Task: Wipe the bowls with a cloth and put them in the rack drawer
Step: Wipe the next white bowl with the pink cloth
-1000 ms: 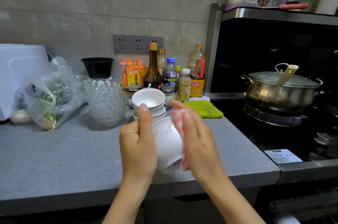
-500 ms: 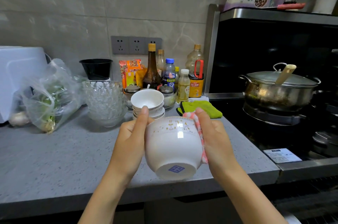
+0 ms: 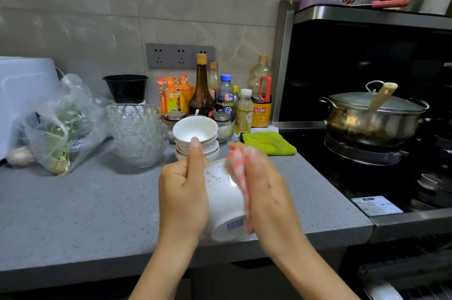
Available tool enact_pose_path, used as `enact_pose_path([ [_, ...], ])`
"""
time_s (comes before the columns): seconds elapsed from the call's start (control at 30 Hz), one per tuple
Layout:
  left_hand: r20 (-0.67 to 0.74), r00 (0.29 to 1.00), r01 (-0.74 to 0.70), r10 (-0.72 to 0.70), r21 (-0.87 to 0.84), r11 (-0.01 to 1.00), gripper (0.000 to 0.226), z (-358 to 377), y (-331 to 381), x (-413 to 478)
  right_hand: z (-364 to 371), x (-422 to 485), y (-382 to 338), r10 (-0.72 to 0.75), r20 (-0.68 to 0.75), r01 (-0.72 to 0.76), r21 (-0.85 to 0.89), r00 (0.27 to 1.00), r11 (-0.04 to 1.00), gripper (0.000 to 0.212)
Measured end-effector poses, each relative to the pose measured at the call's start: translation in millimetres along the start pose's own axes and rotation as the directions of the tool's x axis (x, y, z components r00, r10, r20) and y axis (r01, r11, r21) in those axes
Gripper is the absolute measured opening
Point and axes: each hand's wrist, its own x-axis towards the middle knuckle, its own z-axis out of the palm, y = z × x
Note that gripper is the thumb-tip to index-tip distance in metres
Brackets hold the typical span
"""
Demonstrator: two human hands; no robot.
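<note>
A white bowl [image 3: 223,199] with small gold marks and a blue stamp on its base is held above the front of the counter, tilted with its base toward me. My left hand [image 3: 182,195] grips its left side, thumb up along the rim. My right hand [image 3: 266,192] presses a pink-and-white cloth [image 3: 241,177] against the bowl's right side. Behind the hands stands a stack of white bowls [image 3: 195,137]. The rack drawer is not in view.
Stacked glass bowls [image 3: 137,132] and a plastic bag of greens [image 3: 58,126] sit on the grey counter [image 3: 80,204] at left. Sauce bottles [image 3: 221,96] line the wall; a green cloth [image 3: 267,143] lies beside them. A lidded steel pot [image 3: 371,113] sits on the stove at right.
The bowl has turned between my hands, from base tilted down toward me to more on its side. My right hand with the cloth slid up along the bowl's right side.
</note>
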Motion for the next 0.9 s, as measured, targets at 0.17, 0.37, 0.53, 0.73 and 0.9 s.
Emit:
enact_pose_path([
  [0.17,-0.146,0.989,-0.024,0.021,-0.017,1.000,0.074,14.7,-7.4,-10.5,13.4,-8.0,0.0,-0.290,0.038,0.275,-0.453,0.956,0.848,0.046],
  [0.37,-0.174,0.983,0.042,-0.065,-0.136,0.990,0.078,17.7,-1.2,-15.7,-11.0,3.0,-6.2,0.186,0.077,-0.197,0.187,0.980,0.962,0.039],
  [0.53,-0.157,0.987,-0.024,0.023,-0.005,1.000,0.077,18.7,-2.8,-13.1,4.8,-9.4,-2.8,-0.259,0.069,0.265,-0.387,0.963,0.883,0.045],
  [0.73,-0.039,0.999,-0.017,0.015,-0.057,0.998,0.077,8.6,-5.1,-9.5,-9.0,7.6,-11.9,0.103,0.103,-0.111,0.075,0.989,0.991,0.041],
  [0.9,0.106,0.981,0.186,-0.163,-0.270,0.945,0.045,-1.9,-6.2,-3.5,-17.2,17.2,-10.1,0.373,0.149,-0.395,0.170,0.916,0.903,0.053],
])
